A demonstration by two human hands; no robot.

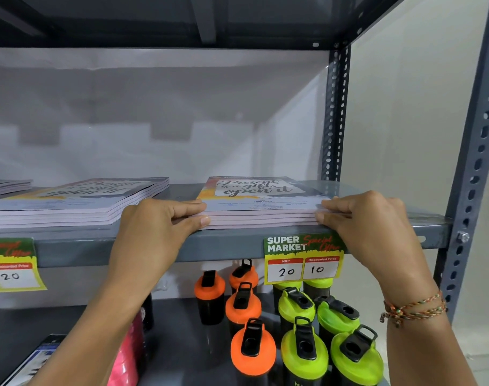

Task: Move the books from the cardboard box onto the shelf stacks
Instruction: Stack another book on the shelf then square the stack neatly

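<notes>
A stack of thin books (261,203) with a "Present is a gift, open it" cover lies on the grey metal shelf (226,242), near its right end. My left hand (160,224) grips the stack's front left corner, fingers over the top and thumb against the edges. At the front right corner my right hand (368,218) holds the same stack in the same way. A second stack of the same books (79,203) lies to the left, and a third (8,186) shows at the far left edge. The cardboard box is out of view.
Price labels (303,259) hang on the shelf's front lip. On the lower shelf stand orange-lidded (251,349) and green-lidded shaker bottles (304,355), with a pink item (126,360) to their left. A perforated grey upright (471,190) bounds the right side, another shelf board overhead.
</notes>
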